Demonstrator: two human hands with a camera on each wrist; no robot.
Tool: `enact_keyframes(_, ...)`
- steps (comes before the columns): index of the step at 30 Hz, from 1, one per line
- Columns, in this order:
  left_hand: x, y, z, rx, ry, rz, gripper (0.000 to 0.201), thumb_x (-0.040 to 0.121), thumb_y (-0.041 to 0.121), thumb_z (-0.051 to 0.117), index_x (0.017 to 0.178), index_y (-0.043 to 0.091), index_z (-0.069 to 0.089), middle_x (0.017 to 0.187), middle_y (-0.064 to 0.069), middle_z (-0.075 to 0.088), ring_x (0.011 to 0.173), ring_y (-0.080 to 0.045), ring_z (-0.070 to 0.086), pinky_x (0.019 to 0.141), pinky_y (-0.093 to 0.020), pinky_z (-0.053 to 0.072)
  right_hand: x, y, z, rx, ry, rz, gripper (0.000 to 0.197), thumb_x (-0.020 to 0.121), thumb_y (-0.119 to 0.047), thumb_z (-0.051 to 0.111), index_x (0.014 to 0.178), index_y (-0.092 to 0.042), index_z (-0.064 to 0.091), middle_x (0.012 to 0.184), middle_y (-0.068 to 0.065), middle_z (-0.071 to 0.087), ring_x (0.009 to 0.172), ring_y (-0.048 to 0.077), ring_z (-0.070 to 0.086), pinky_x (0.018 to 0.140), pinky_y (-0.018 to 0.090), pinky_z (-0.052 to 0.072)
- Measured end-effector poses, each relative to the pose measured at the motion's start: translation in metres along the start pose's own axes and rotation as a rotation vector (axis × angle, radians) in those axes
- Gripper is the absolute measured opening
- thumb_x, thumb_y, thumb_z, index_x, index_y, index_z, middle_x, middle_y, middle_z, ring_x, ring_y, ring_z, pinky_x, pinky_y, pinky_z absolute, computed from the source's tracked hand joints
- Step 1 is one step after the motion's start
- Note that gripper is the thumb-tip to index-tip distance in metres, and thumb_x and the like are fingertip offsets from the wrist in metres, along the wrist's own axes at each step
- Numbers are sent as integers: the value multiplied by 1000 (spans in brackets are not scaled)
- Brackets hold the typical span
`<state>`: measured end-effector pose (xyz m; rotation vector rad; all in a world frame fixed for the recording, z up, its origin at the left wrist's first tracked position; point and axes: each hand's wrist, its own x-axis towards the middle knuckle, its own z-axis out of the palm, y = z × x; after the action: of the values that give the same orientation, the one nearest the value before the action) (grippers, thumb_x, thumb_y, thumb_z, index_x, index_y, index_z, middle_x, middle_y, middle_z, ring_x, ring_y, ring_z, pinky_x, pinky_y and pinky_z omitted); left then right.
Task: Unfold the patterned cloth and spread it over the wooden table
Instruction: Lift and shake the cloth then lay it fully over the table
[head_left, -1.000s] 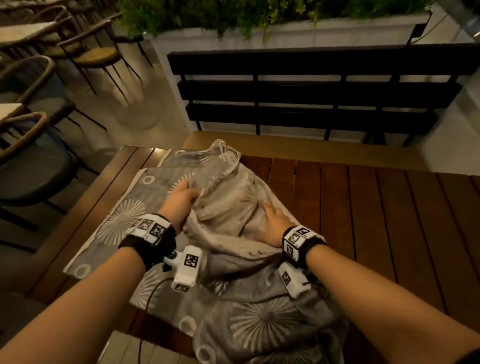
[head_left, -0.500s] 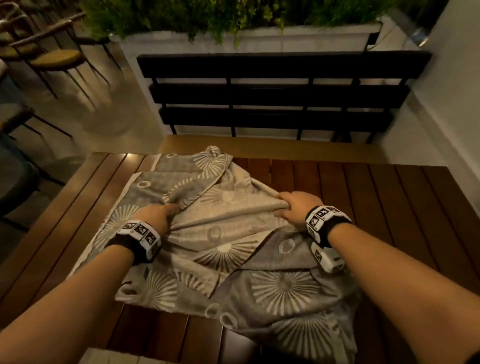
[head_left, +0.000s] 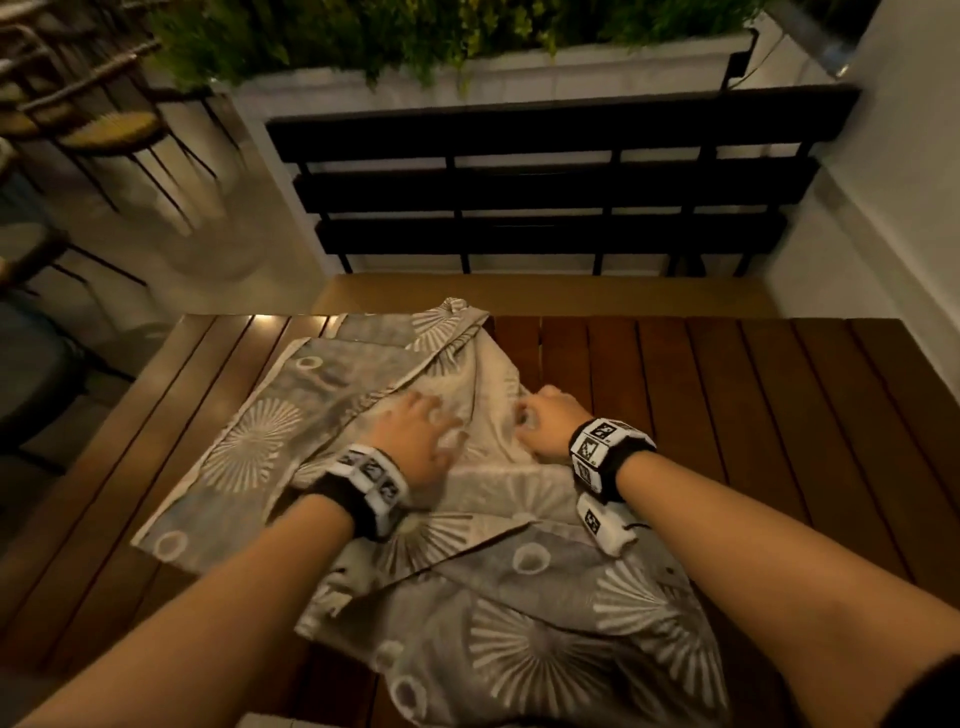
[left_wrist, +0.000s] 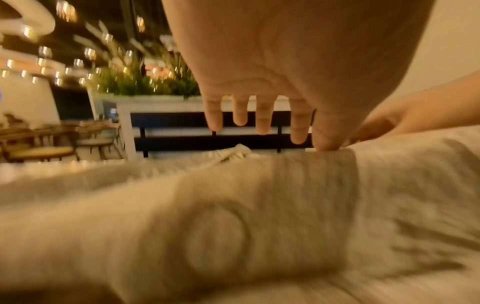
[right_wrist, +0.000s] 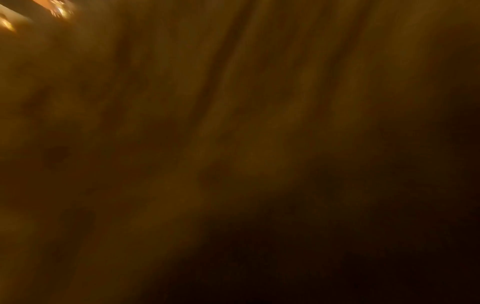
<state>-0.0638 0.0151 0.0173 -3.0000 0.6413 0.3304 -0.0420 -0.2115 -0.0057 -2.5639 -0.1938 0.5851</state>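
cloth: grey fabric w/ pale starburst and ring print (head_left: 524, 618), part unfolded, bunched on the left half of the dark slatted wooden table (head_left: 769, 415); near end droops over the table edge toward me

pale layer: lighter reverse side (head_left: 483, 395) heaped in the middle, one tip reaching the far table edge

my left hand: (head_left: 415, 441) lying on the pale layer, fingers (left_wrist: 262, 115) straight and spread; left wrist cam shows only the thumb tip touching a raised fold (left_wrist: 335, 156), the other tips clear of it, so no grip there

my right hand: (head_left: 550, 426) at the right edge of the heap, fingers curled in; looks like a pinch on the fabric edge but blurred, can't tell for sure; right wrist cam dark, no help

key relation: bare boards all lie to my right, beyond the right hand; the heap sits between my 2 hands, fabric already flat to the left. Right hand is nearer the uncovered side, so I judge it should do the pulling

long axis: the fold ridge runs roughly from me toward the black slatted bench (head_left: 545, 187), so the pull goes across it, rightward

step: opening the middle fold, abt halfway by my guess

next: left palm pins, right drags the edge out over the bare slats

risk: whole piece slides w/ the pull if the left lifts

bkgd: white planter w/ greenery (head_left: 467, 73) behind the bench; chairs (head_left: 104, 124) far left
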Motion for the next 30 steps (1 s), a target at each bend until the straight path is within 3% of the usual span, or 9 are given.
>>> enact_keyframes(4,6,13,65,-223,-321,-199,78,80,71,43,147,41,19,153,-11,26,137,-42,29,112,-51,28,18,-1,22,-49,-207,93,81,90,-27,57,153,-33,7,148,17,32,104,37,59,75,33,47)
enact_keyframes(8,-14,-15,103,-156,-565,-254,119,49,93,48,142,51,-14,161,-10,-8,144,-47,9,115,-60,15,17,16,25,-80,-246,76,43,97,-20,49,139,-14,50,135,12,55,119,33,56,87,34,48)
enact_keyframes(12,-32,-52,99,-127,-572,-325,108,67,66,67,146,50,-4,160,-19,-6,141,-48,21,116,-52,25,14,28,-15,-93,-104,156,24,93,-17,51,88,-13,74,85,5,68,77,27,65,62,30,50)
enact_keyframes(15,-32,-57,79,-113,-449,-260,52,86,36,61,135,25,51,138,-17,50,123,-35,53,102,-38,45,13,21,-41,107,129,143,32,94,-17,46,72,-13,68,80,8,64,73,24,59,66,31,48)
enact_keyframes(17,-28,-54,66,-65,-416,-269,30,92,33,53,111,15,66,113,-10,67,106,-29,62,91,-36,50,12,20,-41,302,171,158,32,98,-24,43,113,-12,69,121,10,64,111,29,58,95,36,46)
enact_keyframes(21,-19,-51,26,-241,-167,-364,41,100,46,35,100,17,64,104,-12,69,95,-29,63,83,-36,47,3,27,-15,200,28,174,49,96,-36,47,140,-15,45,143,9,47,126,28,49,102,37,41)
enact_keyframes(26,-3,-64,-68,-392,230,-393,46,102,43,33,110,10,63,113,-20,66,104,-36,61,90,-43,47,-33,0,-6,34,105,-255,89,73,-68,62,146,-30,28,146,-3,34,129,21,41,107,43,39)
enact_keyframes(28,3,-71,-99,-395,364,-352,37,102,38,36,92,10,58,106,-25,65,100,-41,60,83,-40,44,-41,-16,-2,-152,176,-421,105,66,-66,69,149,-28,17,148,1,31,129,21,37,106,42,35)
enact_keyframes(30,7,-79,-122,-348,447,-330,32,101,36,39,84,13,51,99,-27,64,96,-43,59,80,-42,44,-40,-28,1,-262,217,-479,91,76,-48,69,148,-27,19,141,7,40,119,26,47,95,40,45)
